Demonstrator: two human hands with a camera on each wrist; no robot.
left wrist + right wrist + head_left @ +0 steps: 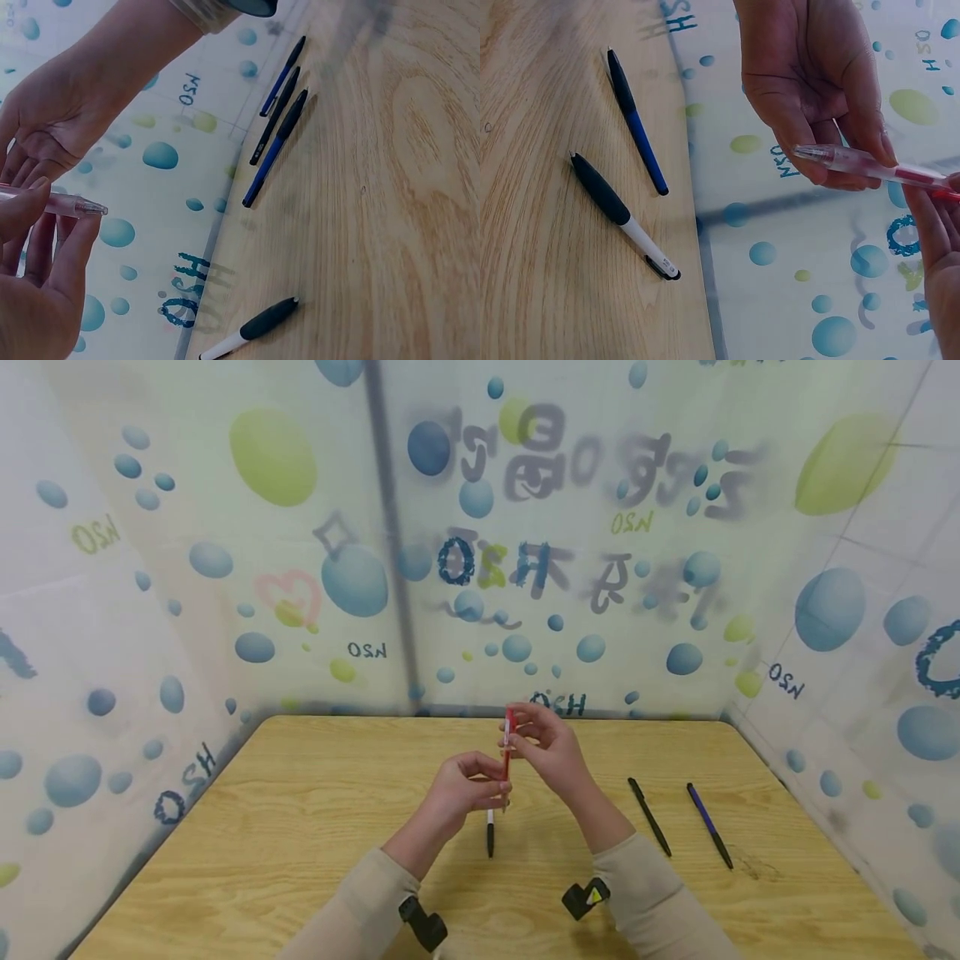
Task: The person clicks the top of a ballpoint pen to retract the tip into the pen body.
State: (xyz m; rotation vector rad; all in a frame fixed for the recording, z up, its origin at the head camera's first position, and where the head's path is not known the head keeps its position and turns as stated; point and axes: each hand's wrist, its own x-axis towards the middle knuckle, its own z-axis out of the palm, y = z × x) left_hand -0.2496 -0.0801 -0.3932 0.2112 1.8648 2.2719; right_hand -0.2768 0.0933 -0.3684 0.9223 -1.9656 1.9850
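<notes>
Both hands hold a clear-barrelled pen with red parts (506, 763), upright in the head view above the table. My left hand (459, 789) pinches its lower end between thumb and fingers, close to the pointed tip. Higher up, the right hand (553, 752) grips the red upper end with thumb and fingertips. In the left wrist view the pen's clear tip (88, 207) sticks out past the left thumb. Below the hands lies a white pen with a black grip (491, 837), partly hidden by the left hand in the head view.
On the wooden table (315, 827), a black pen (649, 817) and a blue pen with a black grip (708, 825) lie to the right. Another blue pen (641, 142) shows beyond the white one in the right wrist view. Patterned curtains (480, 610) surround the table's far side.
</notes>
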